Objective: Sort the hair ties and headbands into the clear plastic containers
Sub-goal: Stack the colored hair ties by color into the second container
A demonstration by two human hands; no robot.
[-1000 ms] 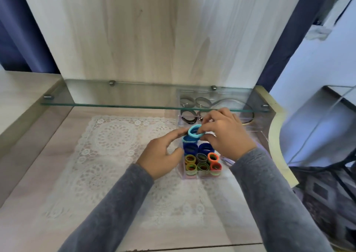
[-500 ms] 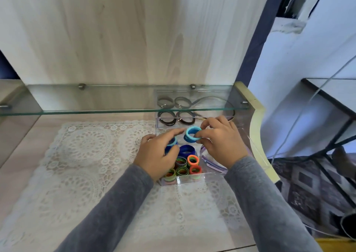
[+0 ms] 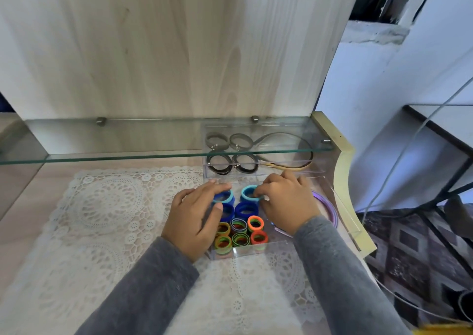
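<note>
A clear plastic container (image 3: 247, 253) on the lace mat holds rows of rolled hair ties: orange, green and dark blue ones (image 3: 246, 209). My right hand (image 3: 288, 201) pinches a light blue hair tie (image 3: 248, 193) at the container's far right corner. My left hand (image 3: 197, 215) rests on the container's left side, fingers on another light blue tie (image 3: 225, 198). A second clear container (image 3: 258, 174) behind holds black hair ties (image 3: 220, 164) and thin headbands (image 3: 289, 165). A purple headband (image 3: 326, 206) lies right of my right hand.
A glass shelf (image 3: 128, 155) juts out above the back of the desk, over the far container. The white lace mat (image 3: 107, 211) covers the wooden desk. The desk's curved right edge (image 3: 343, 186) drops to a patterned floor with cables.
The light blue tie in my right hand has come down from above the container to its far row. My left hand has settled onto the neighbouring tie. The view has shifted right.
</note>
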